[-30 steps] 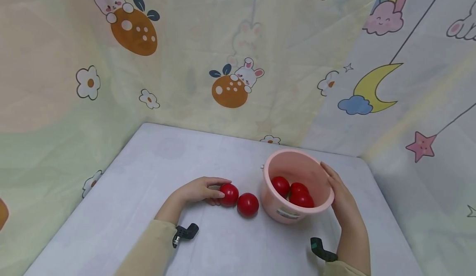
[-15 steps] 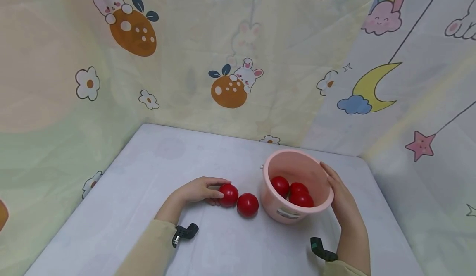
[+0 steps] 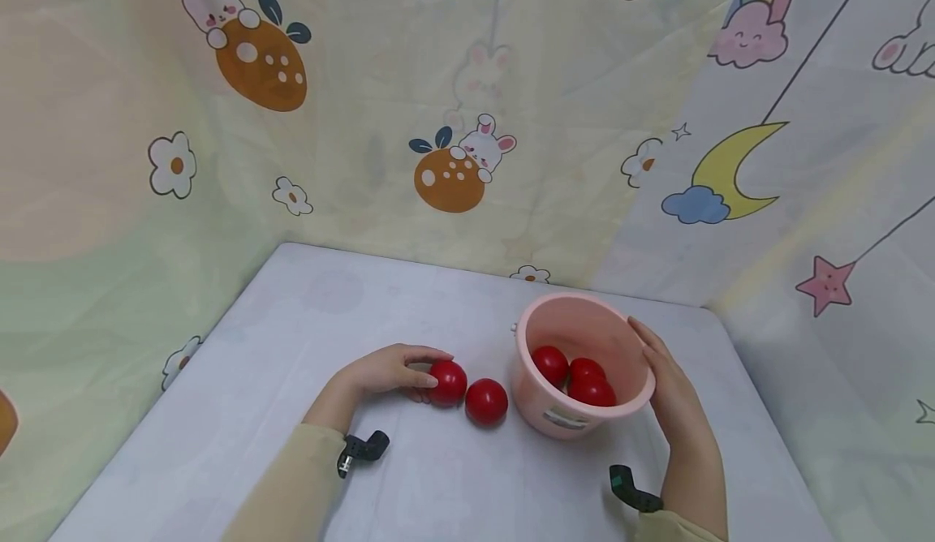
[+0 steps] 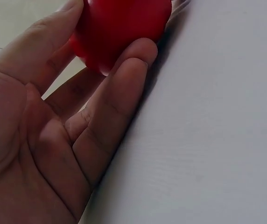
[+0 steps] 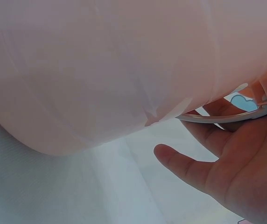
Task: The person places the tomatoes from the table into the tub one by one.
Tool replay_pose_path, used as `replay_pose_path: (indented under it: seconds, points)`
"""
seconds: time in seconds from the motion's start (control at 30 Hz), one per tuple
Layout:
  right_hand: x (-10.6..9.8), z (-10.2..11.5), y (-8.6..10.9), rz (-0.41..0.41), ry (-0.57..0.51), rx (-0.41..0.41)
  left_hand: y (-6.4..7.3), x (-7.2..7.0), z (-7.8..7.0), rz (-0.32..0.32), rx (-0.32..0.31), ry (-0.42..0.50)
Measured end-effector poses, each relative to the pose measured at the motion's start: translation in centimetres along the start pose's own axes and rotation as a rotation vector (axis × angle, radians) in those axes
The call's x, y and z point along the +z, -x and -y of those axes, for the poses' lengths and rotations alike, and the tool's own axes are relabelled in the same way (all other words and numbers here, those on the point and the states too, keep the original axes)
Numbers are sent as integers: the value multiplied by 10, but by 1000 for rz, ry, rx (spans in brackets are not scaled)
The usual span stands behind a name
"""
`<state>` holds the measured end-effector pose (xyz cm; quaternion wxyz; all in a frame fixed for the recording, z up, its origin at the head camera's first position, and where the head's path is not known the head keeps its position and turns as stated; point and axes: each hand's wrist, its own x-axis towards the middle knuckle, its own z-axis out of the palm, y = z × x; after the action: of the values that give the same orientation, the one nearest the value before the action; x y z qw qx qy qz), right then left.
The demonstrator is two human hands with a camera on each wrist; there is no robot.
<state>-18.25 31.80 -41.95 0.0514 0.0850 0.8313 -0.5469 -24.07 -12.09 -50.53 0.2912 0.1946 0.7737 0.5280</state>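
Between the thumb and fingers of my left hand (image 3: 387,370) is a shiny red ball (image 3: 447,383), low over the table. In the left wrist view this ball (image 4: 124,28) has a slightly lobed lower edge, and fingertips curl under it. Just to its right lies a second red ball (image 3: 486,402). A pink bucket (image 3: 540,412), tilted toward me, holds several red balls (image 3: 593,390). My right hand (image 3: 668,380) holds the bucket's right side near the rim. In the right wrist view its pale handle (image 5: 217,119) crosses the palm of that hand (image 5: 245,172).
A white cloth-covered table (image 3: 351,290) carries everything. Printed fabric walls (image 3: 570,161) enclose its back and sides. Black wrist devices (image 3: 363,449) sit on both forearms, close above the table.
The left hand and its red ball have shifted very slightly left. Bucket, right hand and the second ball stay in place.
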Motion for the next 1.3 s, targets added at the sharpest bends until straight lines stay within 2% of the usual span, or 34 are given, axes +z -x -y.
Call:
replay_pose_path:
  seconds: [0.13,0.27,0.5,0.67,0.8,1.03,1.2,1.3]
  points:
    - [-1,0,0,2,4,-4,-2,-8,-5,-43,5,-96]
    - [-1,0,0,2,3,-3,-5,-17,-19,-77,-13,-148]
    - [-1,0,0,4,-1,-10,-13,-35,-50,-46,-19,-48]
    - [0,0,0,0,1,-6,-20,-48,-75,-58,-16,-67]
    - [0,-1,0,-5,9,-1,-27,-54,-96,-55,10,-80]
    - [-2,-2,-1,3,-1,-16,-42,-55,-131,-20,65,-117]
    - [-2,-3,-2,5,-3,-25,-56,-48,-155,36,106,-103]
    - [-2,-3,-3,6,-5,-24,-66,-42,-169,60,110,-120]
